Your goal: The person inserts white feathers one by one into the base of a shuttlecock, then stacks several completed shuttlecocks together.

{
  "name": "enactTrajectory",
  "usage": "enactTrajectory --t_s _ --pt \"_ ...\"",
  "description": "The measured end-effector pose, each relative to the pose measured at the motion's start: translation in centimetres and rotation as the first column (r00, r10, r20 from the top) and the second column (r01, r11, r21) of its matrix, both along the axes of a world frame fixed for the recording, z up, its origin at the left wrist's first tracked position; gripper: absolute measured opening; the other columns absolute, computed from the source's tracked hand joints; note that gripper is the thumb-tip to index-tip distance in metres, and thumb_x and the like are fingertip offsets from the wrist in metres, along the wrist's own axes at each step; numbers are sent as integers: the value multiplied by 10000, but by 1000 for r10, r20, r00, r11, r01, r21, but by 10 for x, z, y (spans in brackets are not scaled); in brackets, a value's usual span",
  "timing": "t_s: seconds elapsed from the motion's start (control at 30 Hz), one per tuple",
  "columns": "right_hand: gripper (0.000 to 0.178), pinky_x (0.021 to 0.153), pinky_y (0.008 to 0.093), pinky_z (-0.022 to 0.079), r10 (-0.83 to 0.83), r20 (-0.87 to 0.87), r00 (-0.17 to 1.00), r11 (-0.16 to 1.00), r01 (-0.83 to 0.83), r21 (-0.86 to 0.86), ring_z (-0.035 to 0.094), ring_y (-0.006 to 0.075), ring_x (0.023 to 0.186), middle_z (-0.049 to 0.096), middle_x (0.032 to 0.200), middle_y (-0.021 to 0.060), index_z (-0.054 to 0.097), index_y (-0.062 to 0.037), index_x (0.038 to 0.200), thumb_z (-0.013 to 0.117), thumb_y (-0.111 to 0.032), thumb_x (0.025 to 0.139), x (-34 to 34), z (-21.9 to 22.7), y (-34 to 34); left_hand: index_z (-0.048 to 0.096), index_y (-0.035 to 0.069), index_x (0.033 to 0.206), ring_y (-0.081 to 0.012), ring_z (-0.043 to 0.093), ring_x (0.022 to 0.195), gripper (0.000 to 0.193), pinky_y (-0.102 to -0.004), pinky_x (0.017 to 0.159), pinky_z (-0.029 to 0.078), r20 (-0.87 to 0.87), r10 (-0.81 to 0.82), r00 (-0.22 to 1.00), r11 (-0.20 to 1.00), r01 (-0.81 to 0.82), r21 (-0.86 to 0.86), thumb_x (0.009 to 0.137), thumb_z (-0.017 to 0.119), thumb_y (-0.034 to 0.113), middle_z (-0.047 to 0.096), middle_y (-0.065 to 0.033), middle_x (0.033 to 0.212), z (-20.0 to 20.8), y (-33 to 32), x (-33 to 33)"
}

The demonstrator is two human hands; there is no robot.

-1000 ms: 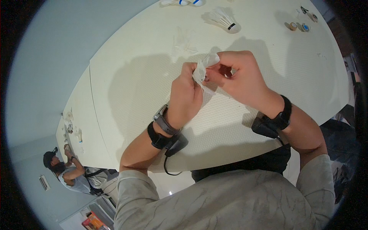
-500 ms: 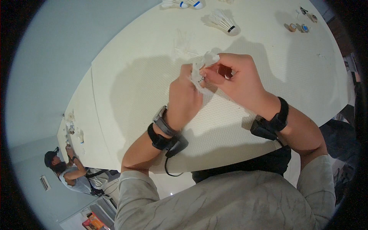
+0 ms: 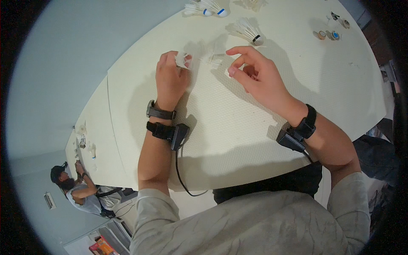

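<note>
My left hand [image 3: 171,80] is closed round what looks like a white shuttlecock [image 3: 182,60]. Only its pale feathers show past my fingers; the base is hidden. To its right, my right hand [image 3: 259,76] hovers with thumb and index finger apart, nothing visible between them, the other fingers curled in. Between the hands, thin white feather pieces [image 3: 213,58] lie on the table. Just beyond my right hand a shuttlecock with a black band [image 3: 254,37] rests on its side.
Two shuttlecocks with blue bands [image 3: 219,10] lie at the far edge of the white textured table [image 3: 238,140]. Small rolls [image 3: 335,35] sit at the far right. A person [image 3: 76,189] works at the table's left. A cable hangs from my left wrist strap [image 3: 163,131].
My hands have separated. The left has moved left and away from me with the shuttlecock; the right has let go of it, its thumb and index finger now apart.
</note>
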State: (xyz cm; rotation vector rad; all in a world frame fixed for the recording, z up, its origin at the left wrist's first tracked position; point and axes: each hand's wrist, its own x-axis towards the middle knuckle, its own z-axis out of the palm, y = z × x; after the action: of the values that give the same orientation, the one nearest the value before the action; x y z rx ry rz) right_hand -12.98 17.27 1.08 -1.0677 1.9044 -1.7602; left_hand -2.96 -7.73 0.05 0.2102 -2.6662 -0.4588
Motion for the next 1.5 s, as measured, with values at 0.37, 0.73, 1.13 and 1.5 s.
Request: enactTrajectory --t_s 0.37,0.73,1.13,1.5 --pt "308 545 257 435 20 8 1000 999 -20 -30 534 64 585 710 868 46 593 -59 1277 651 -107 978 0 1 1 671 45 1080 -328 718 933 138 -378 827 549 -65 50 997 973 -34 230 951 634 11 732 -173 1016 2 4 -1" --pt "315 543 260 438 32 8 999 999 -32 -18 540 75 578 713 873 54 593 -61 1270 662 -110 967 2 3 -4 651 25 1008 -243 731 862 247 -334 790 567 -216 156 964 979 -121 165 848 822 106 759 -114 959 -1 2 -8" --pt "286 569 273 454 53 21 998 997 -54 47 543 92 600 697 872 47 626 -70 1248 652 -107 966 -5 1 -2 619 34 1013 -224 674 925 161 -334 841 525 -88 -84 993 967 103 232 894 707 -30 696 -94 980 -6 -5 -3" --pt "187 577 234 409 140 -119 983 985 -127 114 473 53 638 622 892 -31 677 -55 1141 661 -81 956 -1 3 -2 619 24 1019 -297 628 946 231 -382 888 487 -28 -240 970 966 242 93 831 707 -77 657 -106 983 9 -6 -1"
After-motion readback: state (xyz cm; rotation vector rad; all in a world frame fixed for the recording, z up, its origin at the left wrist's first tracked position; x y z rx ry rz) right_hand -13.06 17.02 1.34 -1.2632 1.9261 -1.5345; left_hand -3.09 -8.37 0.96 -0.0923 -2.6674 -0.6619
